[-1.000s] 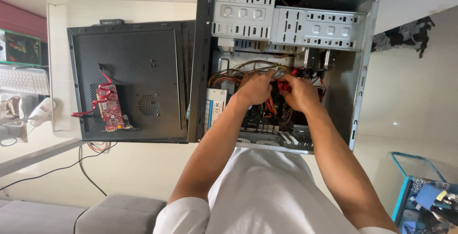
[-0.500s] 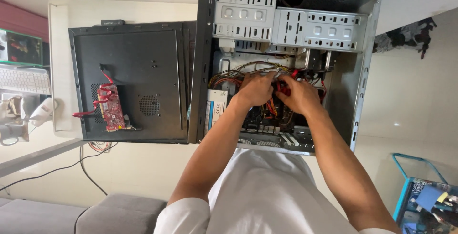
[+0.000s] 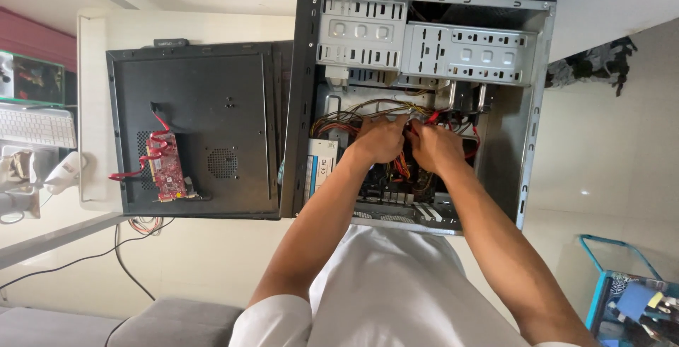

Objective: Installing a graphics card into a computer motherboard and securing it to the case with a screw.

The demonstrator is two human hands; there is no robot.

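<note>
An open black computer case (image 3: 305,106) lies in front of me with its inside showing. Both my hands are deep in it, side by side over the motherboard (image 3: 396,184). My left hand (image 3: 382,138) curls its fingers around a bundle of yellow, black and red wires (image 3: 346,115). My right hand (image 3: 435,147) pinches the same wires at a red connector (image 3: 433,116) just beyond its fingertips. The fingertips themselves are hidden among the cables. Silver drive bays (image 3: 424,43) sit beyond the hands.
The removed black side panel (image 3: 212,99) lies left of the case, with a red expansion card (image 3: 166,170) and red cable on it. A white keyboard (image 3: 35,126) is at far left, a blue-rimmed bin (image 3: 601,283) at lower right. Loose cables (image 3: 127,262) trail below the panel.
My hands stay on the wires inside the case and shift only slightly; the right hand has moved a little closer to the left.
</note>
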